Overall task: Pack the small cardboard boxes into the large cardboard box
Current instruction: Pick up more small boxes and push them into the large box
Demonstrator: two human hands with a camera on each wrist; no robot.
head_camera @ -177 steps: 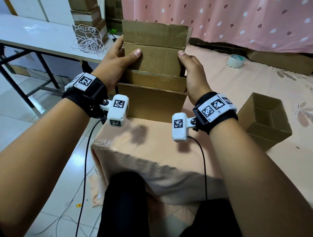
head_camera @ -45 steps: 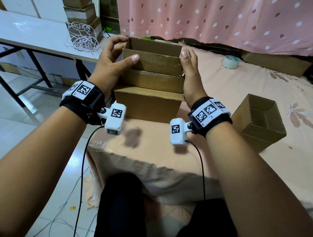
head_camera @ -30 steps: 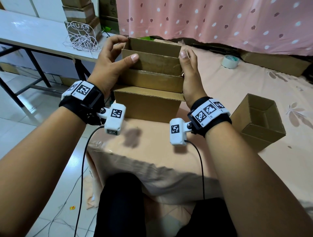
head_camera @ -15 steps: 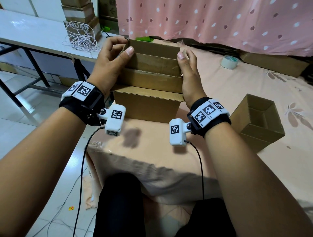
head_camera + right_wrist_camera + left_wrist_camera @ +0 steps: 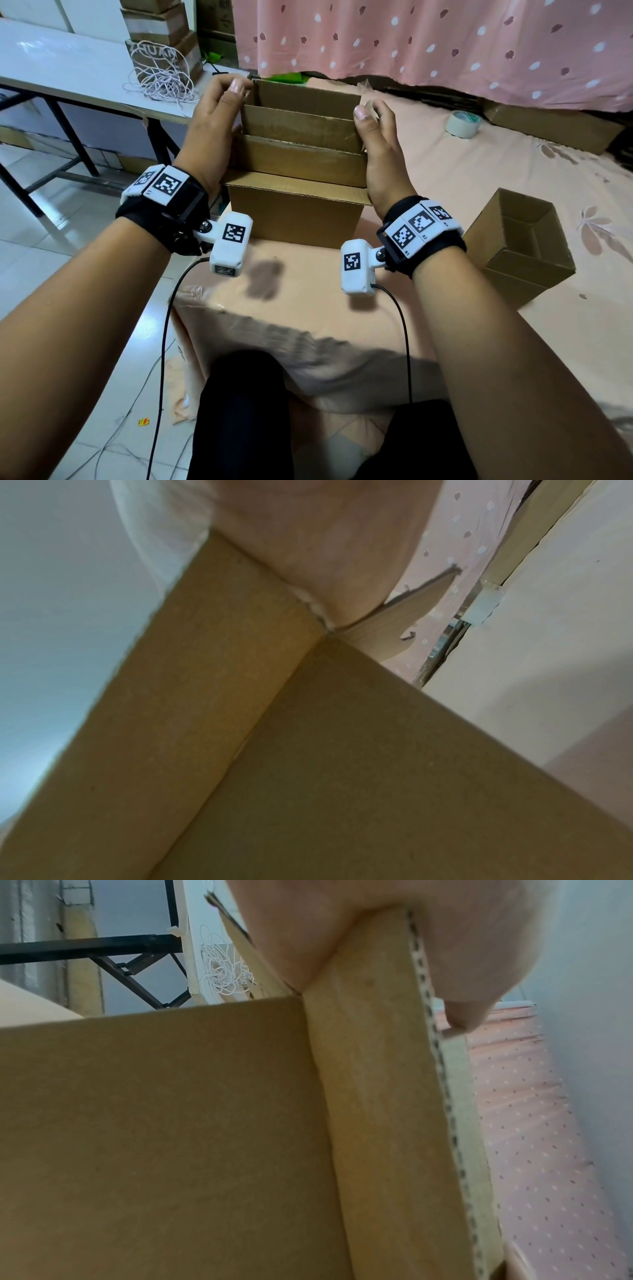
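Observation:
The large cardboard box (image 5: 294, 222) stands open on the peach cloth, straight ahead of me. A small cardboard box (image 5: 298, 126) sits low inside its opening, top open. My left hand (image 5: 219, 113) grips the small box's left side, thumb up at the far left corner. In the left wrist view the fingers (image 5: 342, 934) pinch a corrugated edge (image 5: 377, 1096). My right hand (image 5: 373, 137) holds the right side, thumb on the near corner, fingers hidden behind the wall. The right wrist view shows only cardboard (image 5: 308, 750) under that hand (image 5: 325, 547).
A second small open box (image 5: 520, 246) lies tilted on the cloth at the right. A tape roll (image 5: 462, 123) and flat cardboard (image 5: 555, 126) lie further back. At the left, a white table (image 5: 68, 68) carries a tangled cord (image 5: 161, 75) and stacked boxes.
The small box has sunk lower into the large box. My left thumb has shifted from its near wall up to the far left corner. The right hand followed it down.

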